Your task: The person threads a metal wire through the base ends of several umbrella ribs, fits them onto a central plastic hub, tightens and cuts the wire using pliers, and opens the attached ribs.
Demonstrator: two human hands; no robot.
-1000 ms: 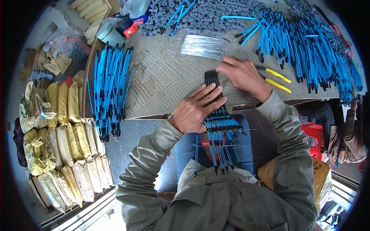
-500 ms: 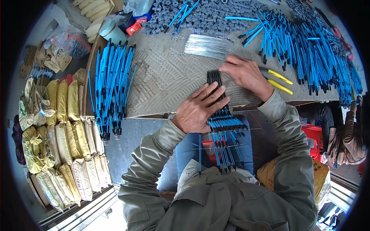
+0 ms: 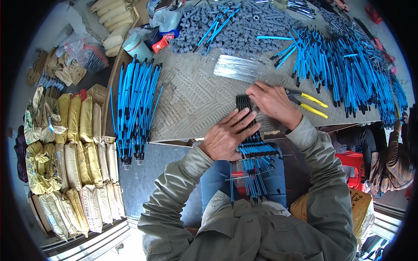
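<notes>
Blue rod bundle (image 3: 137, 104) at left. Left hand (image 3: 225, 135) flat, fingers slightly spread on linked rods (image 3: 259, 151) running off table (image 3: 183, 93) edge over lap. Right hand (image 3: 271, 103) bunched at their far end; can't tell what it pinches. Yellow-handled pliers (image 3: 314, 104) just beside.

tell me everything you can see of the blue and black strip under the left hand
The strip is many thin blue and black rods side by side, plastic-looking. Its narrow, ribbed black end lies on the table; lower down it widens past the table's edge, over the lap, its rods spreading apart. Thin metal-looking wires cross it. The left hand lies across its middle, hiding part; the right hand is beside its black end, contact unclear.
</notes>
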